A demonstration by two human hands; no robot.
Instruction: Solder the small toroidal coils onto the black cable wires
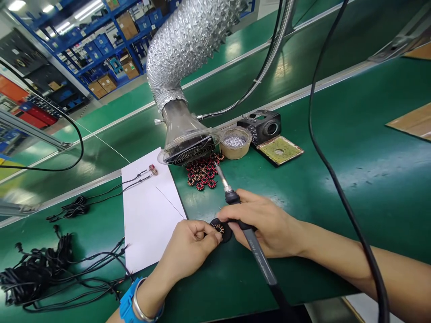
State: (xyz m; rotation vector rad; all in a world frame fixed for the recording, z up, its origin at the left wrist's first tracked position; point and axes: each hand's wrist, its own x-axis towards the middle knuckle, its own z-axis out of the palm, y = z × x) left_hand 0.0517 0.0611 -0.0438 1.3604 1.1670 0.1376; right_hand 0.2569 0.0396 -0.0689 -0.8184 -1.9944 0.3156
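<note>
**Q:** What is the left hand [188, 251] doing?

**A:** It is pinching a black ring [226, 233] between narrowly closed fingers [205, 233]. A copper winding [218, 229] is showing at the ring's centre, and the ring is sitting between both hands.

**Q:** And the right hand [266, 224]?

**A:** Its fingers [245, 204] are wrapping firmly around a soldering iron [252, 237], just beside the ring. I cannot tell whether they are touching it. The iron's metal tip [218, 170] is pointing away from the ring, toward a pile of wound rings [202, 172], and its cord is trailing down toward the person.

**Q:** What is standing around them on the bench?

**A:** A fume extractor's funnel [188, 148] is facing the work, with a silver duct [182, 49] rising from it. A cup of solder scraps [235, 142] is sitting beside the funnel, next to a black iron stand [259, 125] and a yellow sponge [279, 150] on a dark tray. To the left, a white paper sheet [148, 215] is lying under two thin wires [134, 181], and bundles of black wire [33, 273] are lying beyond it.

**Q:** Anything on the left wrist?

**A:** A blue watch band [126, 305] and a metal bangle [143, 305] are sitting there.
</note>
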